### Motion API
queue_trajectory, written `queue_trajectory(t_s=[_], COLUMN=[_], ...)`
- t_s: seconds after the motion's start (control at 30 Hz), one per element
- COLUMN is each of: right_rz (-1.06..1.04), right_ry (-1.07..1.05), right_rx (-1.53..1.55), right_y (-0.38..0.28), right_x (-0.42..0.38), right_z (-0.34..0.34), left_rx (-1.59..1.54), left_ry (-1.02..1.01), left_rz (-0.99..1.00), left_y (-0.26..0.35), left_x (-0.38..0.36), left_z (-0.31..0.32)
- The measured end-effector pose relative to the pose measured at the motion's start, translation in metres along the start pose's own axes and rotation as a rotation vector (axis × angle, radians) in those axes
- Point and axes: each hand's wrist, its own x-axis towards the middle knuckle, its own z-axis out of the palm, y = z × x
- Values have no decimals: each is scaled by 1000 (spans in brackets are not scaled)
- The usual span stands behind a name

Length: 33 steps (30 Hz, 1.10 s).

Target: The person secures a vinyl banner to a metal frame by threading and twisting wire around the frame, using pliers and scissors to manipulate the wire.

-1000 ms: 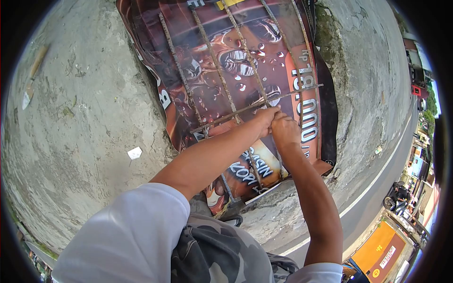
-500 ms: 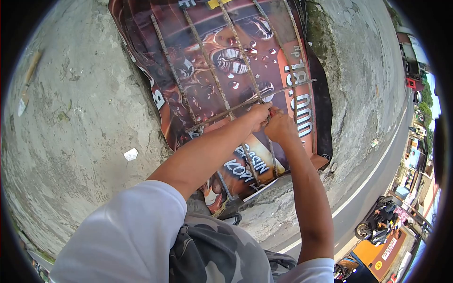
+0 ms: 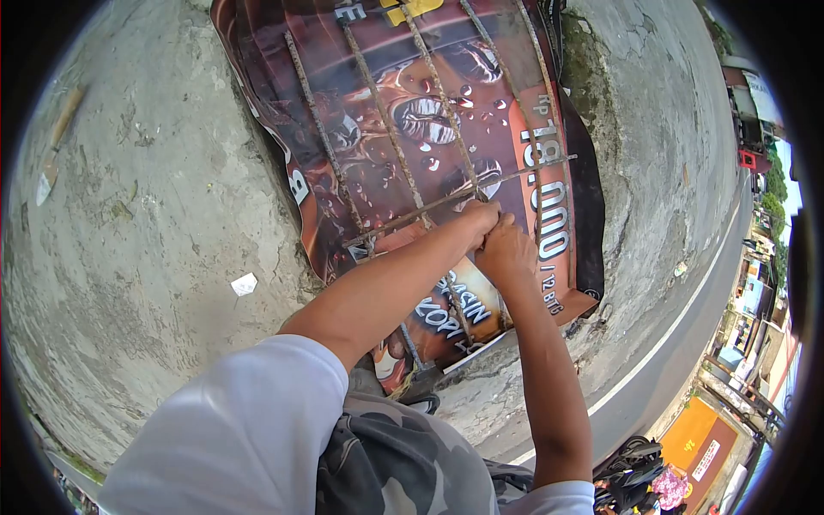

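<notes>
My left hand (image 3: 479, 221) and my right hand (image 3: 506, 251) are closed and touch each other just below the cross rod (image 3: 412, 215). What is between their fingers is hidden. Long rusty rods (image 3: 378, 112) run lengthwise beneath and past the cross rod, forming a grid. The grid lies on a dark brown printed banner (image 3: 558, 292) with coffee-bean pictures and large price lettering. Below my hands, the banner's lower edge shows more lettering.
Grey concrete (image 3: 172, 257) surrounds the banner. A trowel-like tool with a wooden handle (image 3: 65, 120) lies at the far left, and a white scrap (image 3: 244, 284) nearer. At right are a road (image 3: 687, 318), parked motorcycles (image 3: 631, 472) and an orange board (image 3: 691, 429).
The view has shifted slightly, so the banner sits a little lower. My hands have drawn closer together, and the red item seen between them before is now hidden.
</notes>
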Motion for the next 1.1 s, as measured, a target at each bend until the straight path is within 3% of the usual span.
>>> queue_trajectory(t_s=[0.1,0.2,0.3,0.4,0.6,0.7,1.1], right_rz=[-20,140,137,133,48,123,49], right_ry=[-128,-647,-714,-696,-662,-665,-750], right_rx=[205,1003,1293,1421,1563,1580,1631], right_y=[26,54,54,56,64,63,65], right_x=[22,38,35,33,33,30,27], right_z=[8,3,14,27,44,42,41], left_rx=[-56,-173,-57,43,157,164,233], left_ry=[9,-34,13,100,142,167,176], left_rz=[-3,-9,34,138,161,165,91], left_y=[-4,-13,-16,-18,-15,-13,-4], left_x=[-2,11,7,2,-10,-16,-33], left_z=[2,5,3,3,4,3,-2])
